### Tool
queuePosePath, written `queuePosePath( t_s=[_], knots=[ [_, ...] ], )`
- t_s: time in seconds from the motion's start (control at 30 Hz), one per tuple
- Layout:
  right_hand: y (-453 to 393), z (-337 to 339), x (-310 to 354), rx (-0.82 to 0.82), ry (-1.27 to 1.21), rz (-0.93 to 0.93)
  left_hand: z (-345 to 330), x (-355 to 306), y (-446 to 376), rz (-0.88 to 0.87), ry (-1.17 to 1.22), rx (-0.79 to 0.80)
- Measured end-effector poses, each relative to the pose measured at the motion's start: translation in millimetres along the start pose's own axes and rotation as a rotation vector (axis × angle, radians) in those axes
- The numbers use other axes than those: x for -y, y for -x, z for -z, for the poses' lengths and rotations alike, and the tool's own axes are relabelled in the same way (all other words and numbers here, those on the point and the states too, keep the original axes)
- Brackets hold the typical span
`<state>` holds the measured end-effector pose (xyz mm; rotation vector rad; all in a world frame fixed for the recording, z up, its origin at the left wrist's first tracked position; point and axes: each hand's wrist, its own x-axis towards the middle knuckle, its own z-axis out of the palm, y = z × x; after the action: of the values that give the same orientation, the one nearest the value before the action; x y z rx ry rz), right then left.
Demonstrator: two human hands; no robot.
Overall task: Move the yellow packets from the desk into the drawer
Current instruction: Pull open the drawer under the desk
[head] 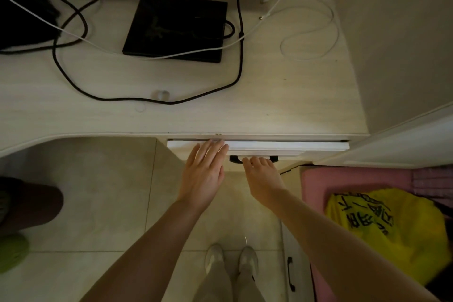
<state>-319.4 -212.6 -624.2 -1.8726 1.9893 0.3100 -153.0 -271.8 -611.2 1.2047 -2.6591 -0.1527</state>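
The white drawer (pixel 294 146) sits under the desk's front edge, almost fully pushed in, with only a thin dark gap above its front. My left hand (pixel 204 171) lies flat with straight fingers, the fingertips pressing on the left part of the drawer front. My right hand (pixel 261 176) has its fingers curled at the black drawer handle (pixel 235 159), covering the handle's middle. No yellow packets show on the pale desk top (pixel 282 95).
A black monitor stand (pixel 176 29) stands at the back of the desk, with black and white cables (pixel 240 56) looped around it. A yellow plastic bag (pixel 387 230) lies on a pink seat at the right. A lower drawer handle (pixel 290 273) and my feet are below.
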Motion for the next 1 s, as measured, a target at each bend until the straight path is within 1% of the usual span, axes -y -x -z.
queuePosePath(
  t_s=[0.2,0.4,0.5,0.63,1.0],
  knots=[
    [28,-6,7,0.028,0.025,0.028,-3,-2,3,0.034,-0.034,0.036],
    [51,-10,15,0.044,0.006,0.026,-12,-8,28,0.021,-0.021,-0.061],
    [66,-17,20,0.037,-0.01,0.021,-11,-12,45,0.015,0.002,-0.072],
    [89,-32,25,0.024,-0.039,0.036,-6,-23,68,0.029,0.007,-0.064],
    [164,-67,44,0.116,-0.038,0.079,7,-58,146,0.081,0.032,0.0]
  ],
)
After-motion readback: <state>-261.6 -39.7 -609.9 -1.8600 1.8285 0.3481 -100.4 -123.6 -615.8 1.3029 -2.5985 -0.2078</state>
